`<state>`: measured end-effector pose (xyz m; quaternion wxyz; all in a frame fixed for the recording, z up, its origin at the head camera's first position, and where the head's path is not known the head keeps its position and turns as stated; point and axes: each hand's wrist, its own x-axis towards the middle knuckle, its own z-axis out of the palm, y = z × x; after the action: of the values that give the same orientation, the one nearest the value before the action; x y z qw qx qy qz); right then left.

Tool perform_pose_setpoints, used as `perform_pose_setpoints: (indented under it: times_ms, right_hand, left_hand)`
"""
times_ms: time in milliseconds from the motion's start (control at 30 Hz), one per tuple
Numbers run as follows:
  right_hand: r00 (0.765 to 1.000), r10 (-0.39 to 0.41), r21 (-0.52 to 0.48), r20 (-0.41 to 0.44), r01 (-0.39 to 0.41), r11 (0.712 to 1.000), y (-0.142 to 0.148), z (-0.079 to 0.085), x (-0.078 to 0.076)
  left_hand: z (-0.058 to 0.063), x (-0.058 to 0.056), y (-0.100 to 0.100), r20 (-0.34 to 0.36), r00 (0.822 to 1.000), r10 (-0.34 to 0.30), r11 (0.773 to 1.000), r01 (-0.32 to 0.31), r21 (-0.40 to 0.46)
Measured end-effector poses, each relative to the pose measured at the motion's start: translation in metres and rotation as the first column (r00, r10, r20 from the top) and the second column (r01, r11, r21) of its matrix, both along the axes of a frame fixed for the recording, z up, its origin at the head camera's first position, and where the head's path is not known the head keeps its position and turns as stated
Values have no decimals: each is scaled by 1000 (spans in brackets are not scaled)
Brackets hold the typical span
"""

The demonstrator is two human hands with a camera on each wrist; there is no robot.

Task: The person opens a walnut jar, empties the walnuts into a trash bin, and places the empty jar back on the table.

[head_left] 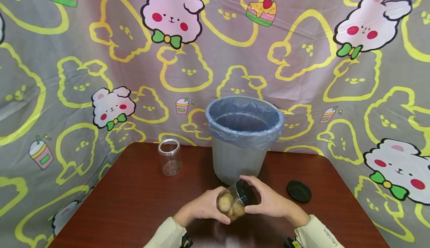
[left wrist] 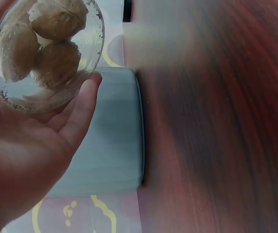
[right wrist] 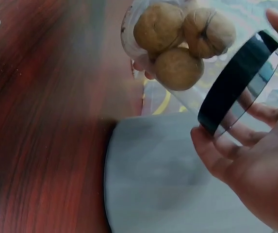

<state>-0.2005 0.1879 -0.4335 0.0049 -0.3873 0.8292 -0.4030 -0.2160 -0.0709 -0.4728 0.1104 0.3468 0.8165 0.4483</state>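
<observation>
A clear jar [head_left: 226,203] with several round brown walnuts [right wrist: 180,68] inside is held tilted above the table, in front of the bin. My left hand [head_left: 206,205] grips the jar's body near its base. In the left wrist view the thumb and palm [left wrist: 27,150] curve round the jar's round bottom, with walnuts [left wrist: 56,65] visible through it. My right hand [head_left: 270,199] holds the black lid [head_left: 246,192] at the jar's other end, its fingers spread about the rim. In the right wrist view, fingertips [right wrist: 206,141] touch the lid's edge.
Behind the hands stands a grey bin [head_left: 238,158] lined with a blue bag [head_left: 262,138]. An uncovered clear jar [head_left: 170,162] is at the back left of the brown table [head_left: 134,195]. A loose black lid [head_left: 299,191] lies to the right. Patterned cloth [head_left: 188,72] surrounds the table.
</observation>
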Motion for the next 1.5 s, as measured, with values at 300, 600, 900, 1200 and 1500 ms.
perform_pose_setpoints:
  times_ms: [300, 600, 900, 1200, 1500]
  right_hand:
    - [997, -61, 28, 38, 60, 998, -3, 0, 1]
    - [998, -63, 20, 19, 63, 998, -2, 0, 1]
    - [1000, -1, -18, -15, 0, 1000, 0, 0, 1]
    - [993, 115, -96, -10, -116, 989, 3, -1, -1]
    - [997, 52, -76, -55, -57, 996, 3, 0, -2]
  left_hand:
    - [-2, -1, 0, -3, 1000, 23, 1000, -23, 6]
    - [-2, 1, 0, 16, 1000, 9, 1000, -9, 6]
    - [0, 1, -1, 18, 1000, -13, 1000, 13, 5]
    - [-1, 0, -1, 49, 998, -39, 999, 39, -4]
    - [-1, -1, -3, 43, 998, -34, 999, 34, 14]
